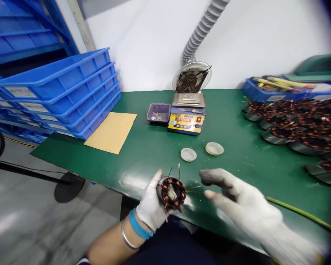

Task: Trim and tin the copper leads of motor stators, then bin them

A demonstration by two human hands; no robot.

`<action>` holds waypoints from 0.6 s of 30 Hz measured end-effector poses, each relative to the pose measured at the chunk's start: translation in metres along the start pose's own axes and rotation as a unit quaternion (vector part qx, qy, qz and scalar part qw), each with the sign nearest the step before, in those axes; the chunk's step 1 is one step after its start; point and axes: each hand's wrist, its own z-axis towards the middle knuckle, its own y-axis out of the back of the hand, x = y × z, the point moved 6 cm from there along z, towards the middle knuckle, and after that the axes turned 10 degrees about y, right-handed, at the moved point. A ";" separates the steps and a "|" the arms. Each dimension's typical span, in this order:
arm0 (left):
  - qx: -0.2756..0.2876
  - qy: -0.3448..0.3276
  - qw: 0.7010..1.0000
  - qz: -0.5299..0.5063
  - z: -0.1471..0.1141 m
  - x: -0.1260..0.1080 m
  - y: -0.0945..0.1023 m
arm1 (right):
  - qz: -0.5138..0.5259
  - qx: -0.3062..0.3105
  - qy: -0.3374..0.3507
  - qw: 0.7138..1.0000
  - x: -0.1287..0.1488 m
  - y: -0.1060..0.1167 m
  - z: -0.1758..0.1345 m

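Observation:
My left hand (151, 208), in a white glove with a blue band at the wrist, is closed around a motor stator (173, 193) with copper windings. A gloved finger shows through the stator's bore, and several wire leads stick out from its top and right side. To the right, my right hand (237, 202) hovers over the bench in a white glove with darkened fingertips. Its thumb and fingers are apart, with nothing visible between them. Beyond the hands lie two small round white dishes (188, 155).
A yellow-fronted solder pot (186, 121) stands under a fume duct (202, 31), beside a purple tray (159, 106). Stacked blue crates (79, 84) and brown card (113, 132) are left. Many stators (281, 134) crowd the right. A yellow-green hose (300, 211) lies near my right arm.

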 end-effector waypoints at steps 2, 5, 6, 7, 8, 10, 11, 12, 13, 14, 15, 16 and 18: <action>-0.006 0.007 1.000 -0.004 -0.002 0.000 -0.002 | -0.089 0.014 0.080 0.993 0.016 -0.007 0.000; -0.013 -0.005 1.000 0.006 -0.002 0.003 0.000 | -0.149 -0.003 0.156 0.976 0.038 -0.001 0.006; -0.010 -0.013 1.000 0.014 -0.002 0.004 0.001 | -0.140 0.008 0.145 0.979 0.039 0.002 0.011; -0.002 -0.020 1.000 0.023 -0.001 0.005 0.001 | -0.115 0.032 0.118 0.986 0.037 0.002 0.017; 0.009 -0.024 0.999 0.032 -0.001 0.006 0.001 | -0.071 0.074 0.082 0.991 0.033 0.000 0.023; 0.034 -0.020 0.998 0.044 0.001 0.009 0.000 | 0.068 0.181 0.029 0.981 0.028 -0.013 0.031; 0.050 -0.006 0.997 0.050 0.002 0.012 -0.002 | 0.147 0.225 0.021 0.963 0.029 -0.019 0.033; 0.065 0.011 0.996 0.054 0.002 0.015 -0.003 | 0.216 0.250 0.021 0.944 0.032 -0.024 0.035; 0.081 0.025 0.995 0.060 0.003 0.017 -0.004 | 0.269 0.255 0.026 0.929 0.035 -0.027 0.037; 0.095 0.035 0.993 0.067 0.003 0.019 -0.005 | 0.302 0.247 0.032 0.920 0.037 -0.028 0.039; 0.107 0.040 0.991 0.073 0.003 0.020 -0.005 | 0.316 0.235 0.038 0.918 0.038 -0.028 0.040; 0.118 0.041 0.989 0.076 0.003 0.020 -0.006 | 0.316 0.225 0.041 0.921 0.039 -0.028 0.040; 0.138 0.041 0.988 0.059 0.001 0.020 -0.005 | 0.285 0.214 0.047 0.933 0.038 -0.026 0.037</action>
